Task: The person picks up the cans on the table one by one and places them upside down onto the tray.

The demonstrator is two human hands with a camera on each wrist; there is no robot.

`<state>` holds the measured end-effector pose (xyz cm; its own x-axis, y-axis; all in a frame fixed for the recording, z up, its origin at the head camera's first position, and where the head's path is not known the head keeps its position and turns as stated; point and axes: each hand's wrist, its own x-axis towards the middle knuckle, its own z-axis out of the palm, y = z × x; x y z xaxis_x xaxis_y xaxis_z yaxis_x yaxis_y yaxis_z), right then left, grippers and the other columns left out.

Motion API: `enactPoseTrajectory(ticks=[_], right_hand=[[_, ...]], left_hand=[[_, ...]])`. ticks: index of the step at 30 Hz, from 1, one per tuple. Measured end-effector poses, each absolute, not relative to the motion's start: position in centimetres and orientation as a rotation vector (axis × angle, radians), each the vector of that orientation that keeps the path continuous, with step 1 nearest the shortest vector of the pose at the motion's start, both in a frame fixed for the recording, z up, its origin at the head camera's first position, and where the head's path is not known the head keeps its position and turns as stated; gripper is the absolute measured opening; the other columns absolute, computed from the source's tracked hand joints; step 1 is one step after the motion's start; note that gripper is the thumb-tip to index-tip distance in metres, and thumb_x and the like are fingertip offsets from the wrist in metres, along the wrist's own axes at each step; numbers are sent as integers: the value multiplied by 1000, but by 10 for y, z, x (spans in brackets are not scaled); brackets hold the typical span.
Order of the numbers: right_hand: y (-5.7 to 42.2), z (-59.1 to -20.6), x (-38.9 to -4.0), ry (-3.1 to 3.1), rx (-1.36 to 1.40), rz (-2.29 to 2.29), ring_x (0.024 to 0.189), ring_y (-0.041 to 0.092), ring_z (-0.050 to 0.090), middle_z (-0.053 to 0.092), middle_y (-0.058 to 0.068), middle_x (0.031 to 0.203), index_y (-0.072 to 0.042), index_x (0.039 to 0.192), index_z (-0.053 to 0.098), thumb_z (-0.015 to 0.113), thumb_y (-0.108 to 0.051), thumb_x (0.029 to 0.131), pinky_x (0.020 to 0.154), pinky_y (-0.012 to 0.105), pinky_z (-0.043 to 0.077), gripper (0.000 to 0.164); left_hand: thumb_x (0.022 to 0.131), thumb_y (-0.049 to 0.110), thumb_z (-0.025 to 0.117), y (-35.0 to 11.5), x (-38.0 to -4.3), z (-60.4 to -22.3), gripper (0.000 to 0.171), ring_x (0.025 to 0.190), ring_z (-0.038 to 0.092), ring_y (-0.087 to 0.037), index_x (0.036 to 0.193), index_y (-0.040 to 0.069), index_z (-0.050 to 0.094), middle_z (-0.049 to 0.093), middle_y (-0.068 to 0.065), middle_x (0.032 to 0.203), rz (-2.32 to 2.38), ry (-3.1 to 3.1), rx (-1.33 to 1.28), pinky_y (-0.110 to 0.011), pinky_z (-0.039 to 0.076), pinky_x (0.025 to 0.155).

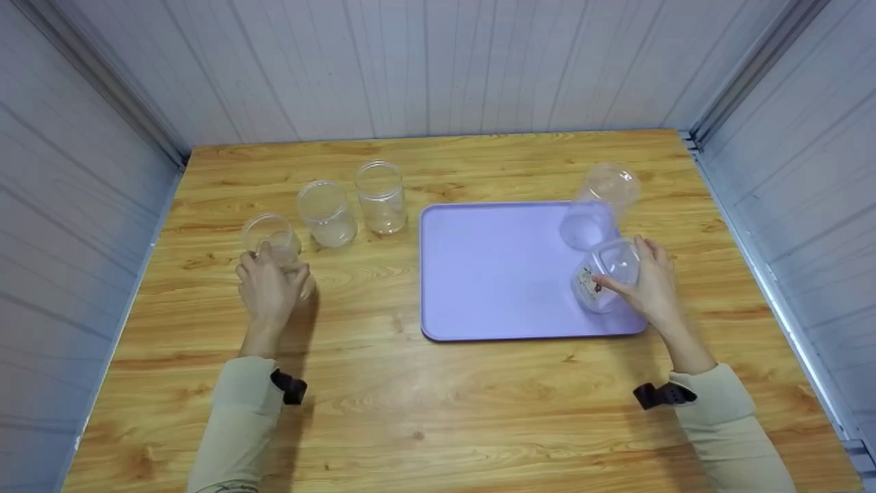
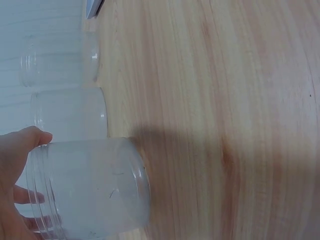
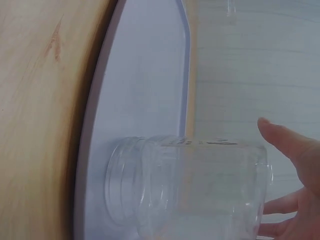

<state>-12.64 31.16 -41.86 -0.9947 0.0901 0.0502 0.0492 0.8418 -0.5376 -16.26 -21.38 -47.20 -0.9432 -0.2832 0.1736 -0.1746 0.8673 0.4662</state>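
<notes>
"What do we see at the left hand (image 1: 270, 291)?"

"We see it grasping one clear jar (image 2: 95, 190) by the mouth — the thumb on one side, the fingers on the other. Just beyond this hand, at twelve o'clock, we notice a round rim (image 1: 268, 216), but we cannot tell if it belongs to this same jar or to another."

"And the right hand (image 1: 650, 284), does it grip?"

"In the right wrist view we find its thumb standing apart from the labelled jar (image 3: 200, 190), and the fingers lie loosely near the base, so we call this hand free of grip. The jar is at ten o'clock from the hand, neck downward, over the three o'clock part of the purple tray (image 1: 489, 270). Its label (image 1: 588, 282) is on the side towards nine o'clock."

"What stands farther out?"

"From the right hand, at eleven o'clock, we have a second inverted jar (image 1: 609, 188), at the two o'clock corner of the tray. From the left hand, near one o'clock, we count two upright jars (image 1: 328, 216), side by side."

"And around all this?"

"We see a wooden table (image 1: 410, 411), and at twelve o'clock, behind it — a pale panelled wall (image 1: 424, 68)."
</notes>
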Motion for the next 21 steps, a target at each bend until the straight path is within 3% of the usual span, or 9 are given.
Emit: enactPoseTrajectory(ticks=[21], right_hand=[[295, -395, -128, -2837, -14, 939, 115, 47, 30, 32, 33, 126, 10, 131, 31, 72, -27, 74, 95, 57, 24, 80]], left_hand=[[76, 40, 63, -201, -157, -453, 71, 98, 40, -43, 127, -3, 38, 35, -29, 115, -681, -2782, 293, -53, 45, 65]])
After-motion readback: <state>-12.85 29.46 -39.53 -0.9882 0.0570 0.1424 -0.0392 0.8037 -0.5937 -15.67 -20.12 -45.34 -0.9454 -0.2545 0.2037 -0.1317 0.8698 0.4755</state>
